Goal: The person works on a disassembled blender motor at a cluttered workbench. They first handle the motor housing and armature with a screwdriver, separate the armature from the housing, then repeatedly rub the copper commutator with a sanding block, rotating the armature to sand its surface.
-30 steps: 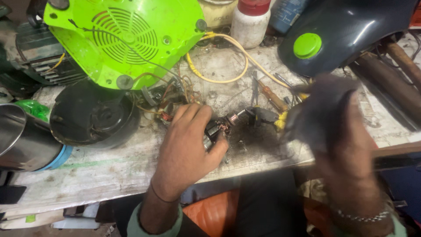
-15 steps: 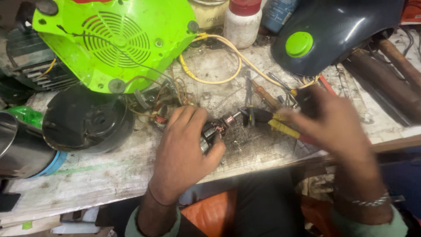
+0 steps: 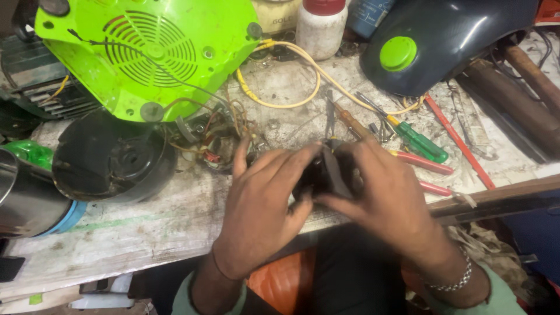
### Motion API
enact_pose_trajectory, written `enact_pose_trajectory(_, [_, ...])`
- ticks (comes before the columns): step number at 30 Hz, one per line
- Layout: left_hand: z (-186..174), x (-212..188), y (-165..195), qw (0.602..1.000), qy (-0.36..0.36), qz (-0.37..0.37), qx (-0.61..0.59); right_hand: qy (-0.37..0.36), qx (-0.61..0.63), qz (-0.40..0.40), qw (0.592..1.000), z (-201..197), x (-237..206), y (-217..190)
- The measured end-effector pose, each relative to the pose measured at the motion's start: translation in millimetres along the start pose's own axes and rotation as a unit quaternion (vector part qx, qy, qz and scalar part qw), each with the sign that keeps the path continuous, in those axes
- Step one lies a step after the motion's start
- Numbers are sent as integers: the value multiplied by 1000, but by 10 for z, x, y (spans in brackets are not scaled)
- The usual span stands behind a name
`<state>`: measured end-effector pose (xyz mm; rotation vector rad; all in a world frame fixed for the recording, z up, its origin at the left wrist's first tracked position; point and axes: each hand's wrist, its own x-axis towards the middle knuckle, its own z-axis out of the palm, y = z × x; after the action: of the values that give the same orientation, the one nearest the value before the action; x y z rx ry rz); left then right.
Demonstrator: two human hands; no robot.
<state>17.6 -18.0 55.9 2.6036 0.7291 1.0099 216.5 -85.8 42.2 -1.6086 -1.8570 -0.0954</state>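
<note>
My left hand (image 3: 265, 201) and my right hand (image 3: 382, 192) meet at the front edge of the workbench (image 3: 146, 227), both closed around a small black part (image 3: 322, 172) with a dark strip across it. Most of that part is hidden by my fingers. Thin brown and red wires (image 3: 219, 137) run from it toward the bright green appliance base (image 3: 146, 55), which lies tilted at the back left. A black round motor housing (image 3: 114, 160) sits just left of my left hand.
A green-handled screwdriver (image 3: 420, 142), red-handled pliers (image 3: 420, 163) and a yellow cable (image 3: 280, 81) lie behind my hands. A dark grey appliance shell with a green button (image 3: 443, 41) stands back right. A steel jar (image 3: 26, 198) is at far left, a white bottle (image 3: 319, 26) at the back.
My right hand has come down from the right and now grips the black part together with my left hand. The camera view has shifted slightly.
</note>
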Motion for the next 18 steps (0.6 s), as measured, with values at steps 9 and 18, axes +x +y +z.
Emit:
enact_pose_trajectory(9, [-31,-18,-44,999,-14,19,-24,38,-53,-39,997,-3,-19,-131])
enact_pose_trajectory(18, [-38,-37,-62,999,-7,-16,-45,42,-56,-44,997,35,-24,-135])
